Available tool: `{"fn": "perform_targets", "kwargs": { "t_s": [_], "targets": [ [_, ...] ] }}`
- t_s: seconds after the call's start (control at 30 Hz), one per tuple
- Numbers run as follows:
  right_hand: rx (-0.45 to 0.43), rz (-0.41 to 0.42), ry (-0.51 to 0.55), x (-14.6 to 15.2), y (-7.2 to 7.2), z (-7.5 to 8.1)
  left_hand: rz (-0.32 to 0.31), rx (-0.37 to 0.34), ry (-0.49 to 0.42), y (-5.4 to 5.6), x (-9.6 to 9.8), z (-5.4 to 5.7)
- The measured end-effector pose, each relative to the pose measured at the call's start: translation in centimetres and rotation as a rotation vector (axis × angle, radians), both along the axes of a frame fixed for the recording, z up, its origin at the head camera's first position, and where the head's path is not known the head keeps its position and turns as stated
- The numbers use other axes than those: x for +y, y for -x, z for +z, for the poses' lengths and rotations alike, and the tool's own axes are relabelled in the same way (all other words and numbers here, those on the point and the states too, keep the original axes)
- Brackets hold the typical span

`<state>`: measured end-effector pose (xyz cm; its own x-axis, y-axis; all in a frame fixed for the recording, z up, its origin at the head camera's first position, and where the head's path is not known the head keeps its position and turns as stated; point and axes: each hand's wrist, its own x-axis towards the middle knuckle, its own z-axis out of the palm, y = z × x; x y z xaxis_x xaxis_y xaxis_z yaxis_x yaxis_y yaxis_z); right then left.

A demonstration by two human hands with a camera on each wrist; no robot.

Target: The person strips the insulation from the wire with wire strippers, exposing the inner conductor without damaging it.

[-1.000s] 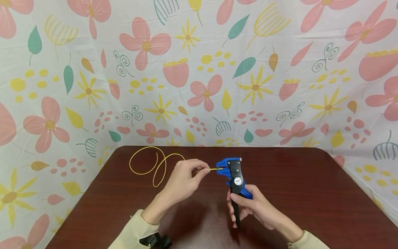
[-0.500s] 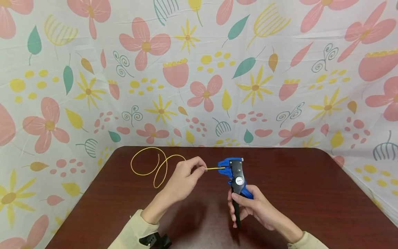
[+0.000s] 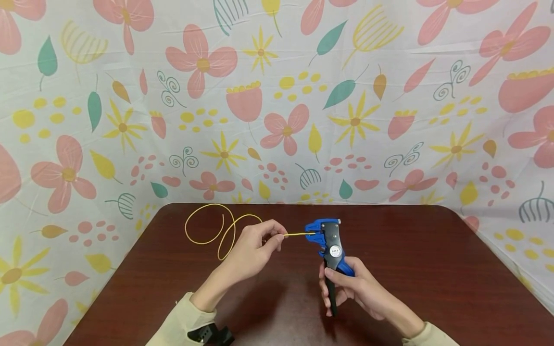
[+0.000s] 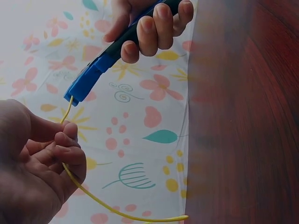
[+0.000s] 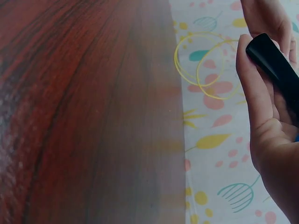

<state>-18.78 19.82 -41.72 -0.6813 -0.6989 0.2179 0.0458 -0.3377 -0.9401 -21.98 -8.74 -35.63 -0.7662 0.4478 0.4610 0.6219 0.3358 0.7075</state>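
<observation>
Thumb and fingertips of my left hand [image 3: 255,250] pinch a thin yellow wire [image 3: 296,234] a short way from its end. That end runs into the blue jaws of a wire stripper [image 3: 333,240], also seen in the left wrist view. My right hand [image 3: 359,288] grips the stripper by its black and blue handles, head up and jaws facing left. In the right wrist view the black handle end [image 5: 268,51] sticks out of the right hand. The rest of the wire trails behind the left hand in loose loops [image 3: 209,223].
Both hands are over a dark reddish-brown table [image 3: 411,259] with rounded far corners. A white cloth [image 3: 277,96] with printed flowers and leaves hangs behind it. A black device is strapped at the left sleeve [image 3: 209,332].
The stripper and right hand have shifted slightly right. The wire moved with them, its loops drifting right, and a longer stretch now shows between left fingertips and jaws.
</observation>
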Motion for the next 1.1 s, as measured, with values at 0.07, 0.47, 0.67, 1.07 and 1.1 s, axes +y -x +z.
{"fn": "perform_targets", "kwargs": {
  "t_s": [0.07,0.47,0.67,1.07,1.1],
  "targets": [
    [0.003,0.004,0.0,0.03,-0.01,0.0,-0.001,0.002,-0.001,0.04,-0.05,-0.07],
    [-0.005,-0.001,-0.009,0.08,-0.12,0.13,-0.015,-0.056,-0.074,0.51,-0.2,-0.4],
    [-0.005,-0.005,-0.013,0.12,-0.12,0.15,-0.039,-0.145,-0.13,0.71,-0.31,-0.27],
    [0.008,-0.027,-0.036,0.3,-0.13,0.15,-0.102,-0.214,-0.154,0.95,-0.71,-0.24],
    [0.012,-0.029,-0.039,0.32,-0.14,0.15,-0.101,-0.209,-0.15,0.95,-0.72,-0.23]
  ]
}}
